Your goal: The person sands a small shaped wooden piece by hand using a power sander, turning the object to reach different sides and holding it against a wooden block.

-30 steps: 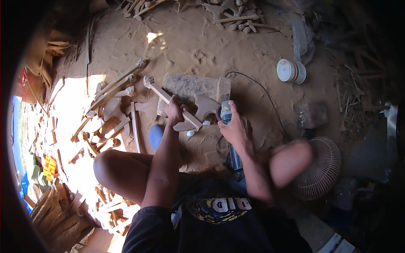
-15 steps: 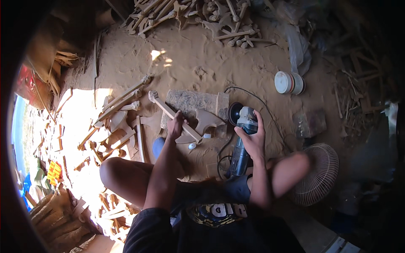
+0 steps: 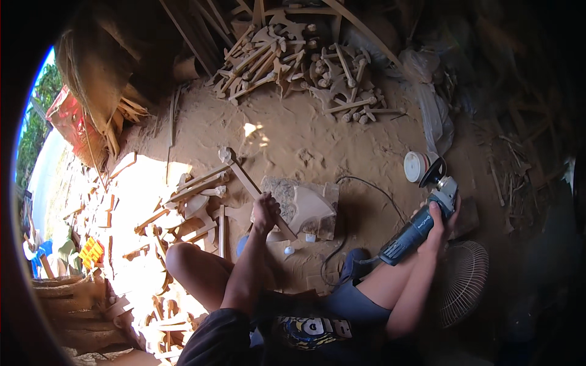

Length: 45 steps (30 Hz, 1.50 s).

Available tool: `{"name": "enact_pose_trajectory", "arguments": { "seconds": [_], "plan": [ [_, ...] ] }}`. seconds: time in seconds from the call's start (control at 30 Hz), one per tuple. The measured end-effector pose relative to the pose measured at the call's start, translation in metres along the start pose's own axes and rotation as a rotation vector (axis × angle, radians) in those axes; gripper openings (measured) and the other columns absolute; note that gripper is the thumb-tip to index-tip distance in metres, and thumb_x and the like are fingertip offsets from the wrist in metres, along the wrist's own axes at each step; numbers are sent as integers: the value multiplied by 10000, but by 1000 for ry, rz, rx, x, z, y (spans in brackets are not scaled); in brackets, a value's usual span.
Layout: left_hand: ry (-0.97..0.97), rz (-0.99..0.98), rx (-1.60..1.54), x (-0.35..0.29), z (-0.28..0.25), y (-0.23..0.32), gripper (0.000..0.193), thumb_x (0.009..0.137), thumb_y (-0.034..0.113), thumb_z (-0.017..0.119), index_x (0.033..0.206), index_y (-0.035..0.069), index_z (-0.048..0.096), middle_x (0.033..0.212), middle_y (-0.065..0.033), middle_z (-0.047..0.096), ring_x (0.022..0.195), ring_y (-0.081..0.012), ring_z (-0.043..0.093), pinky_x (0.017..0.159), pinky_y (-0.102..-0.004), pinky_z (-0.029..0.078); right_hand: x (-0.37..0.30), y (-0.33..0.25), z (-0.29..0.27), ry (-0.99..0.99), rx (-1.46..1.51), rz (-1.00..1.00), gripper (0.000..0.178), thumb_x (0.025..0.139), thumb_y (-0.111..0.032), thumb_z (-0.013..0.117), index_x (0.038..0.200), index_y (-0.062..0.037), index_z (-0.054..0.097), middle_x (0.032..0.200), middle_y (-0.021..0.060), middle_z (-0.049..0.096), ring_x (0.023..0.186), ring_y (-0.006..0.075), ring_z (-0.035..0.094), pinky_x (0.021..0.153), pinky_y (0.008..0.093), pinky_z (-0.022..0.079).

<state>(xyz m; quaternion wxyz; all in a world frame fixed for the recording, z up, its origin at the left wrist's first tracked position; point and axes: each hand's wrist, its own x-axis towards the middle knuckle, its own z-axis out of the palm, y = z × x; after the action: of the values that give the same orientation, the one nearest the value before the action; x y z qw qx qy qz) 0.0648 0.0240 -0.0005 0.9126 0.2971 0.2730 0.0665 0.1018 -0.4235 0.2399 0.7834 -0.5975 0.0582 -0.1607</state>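
My left hand [image 3: 266, 212] is closed around a long pale wooden bar [image 3: 244, 179] with a carved knob at its far end, held slantwise over the left side of a worn block [image 3: 276, 185]. A flat curved wooden piece [image 3: 312, 206] lies on that block. At the right, my right hand [image 3: 437, 227] grips the body of a blue-grey angle grinder [image 3: 410, 234], clear of the block. The grinder's round disc [image 3: 434, 171] points away from me and partly overlaps a white tub [image 3: 417, 166] beyond it.
Carved wooden parts lie heaped at the far side [image 3: 274, 61] and in a sunlit pile [image 3: 198, 192] at left. A black cord [image 3: 381, 194] curves over the sandy floor. A round fan [image 3: 465, 283] stands by my right knee. Two small white objects [image 3: 289, 250] sit before the block.
My right hand has swung the grinder right and away from the block, its disc end now near the tub. My left hand still holds the bar. The whole view has tilted up.
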Motion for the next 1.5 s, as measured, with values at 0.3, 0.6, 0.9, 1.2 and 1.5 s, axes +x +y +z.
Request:
{"name": "enact_pose_trajectory", "arguments": {
  "seconds": [0.3, 0.6, 0.9, 1.2, 1.5],
  "plan": [
    [-295, 161, -308, -35, 96, 81, 388, 1025, 284, 559, 692, 272, 360, 595, 94, 259, 517, -108, 296, 537, -318, 315, 28, 23, -37, -90, 503, 314, 481, 997, -440, 736, 1201, -13, 646, 1027, 132, 717, 883, 290, 681, 811, 430, 569],
    [-578, 521, -332, -109, 129, 105, 296, 1007, 318, 607, 776, 208, 459, 608, 71, 334, 560, -137, 393, 582, -323, 392, 31, 28, -19, -13, 610, 430, 451, 986, -446, 727, 1122, -25, 642, 983, 125, 695, 848, 273, 672, 779, 401, 576],
    [-272, 894, -473, -151, 134, 151, 321, 1066, 369, 529, 808, 184, 483, 666, 13, 411, 552, -171, 403, 599, -377, 419, 38, 36, -3, -30, 582, 386, 462, 994, -455, 694, 1140, -23, 622, 960, 113, 652, 821, 255, 652, 778, 382, 569],
    [-7, 965, -563, -228, 164, 167, 338, 1092, 322, 515, 791, 208, 413, 621, 49, 301, 515, -127, 319, 574, -323, 392, 30, 30, 0, -49, 507, 425, 516, 998, -478, 663, 1056, 35, 659, 941, 145, 686, 830, 286, 675, 781, 414, 599],
    [471, 994, -417, -251, 149, 179, 387, 1167, 335, 512, 828, 184, 404, 627, 45, 287, 548, -105, 343, 563, -320, 422, 43, 41, -14, -136, 487, 415, 520, 1008, -479, 645, 1077, 36, 667, 947, 145, 685, 856, 293, 671, 815, 418, 590]
  ]
}}
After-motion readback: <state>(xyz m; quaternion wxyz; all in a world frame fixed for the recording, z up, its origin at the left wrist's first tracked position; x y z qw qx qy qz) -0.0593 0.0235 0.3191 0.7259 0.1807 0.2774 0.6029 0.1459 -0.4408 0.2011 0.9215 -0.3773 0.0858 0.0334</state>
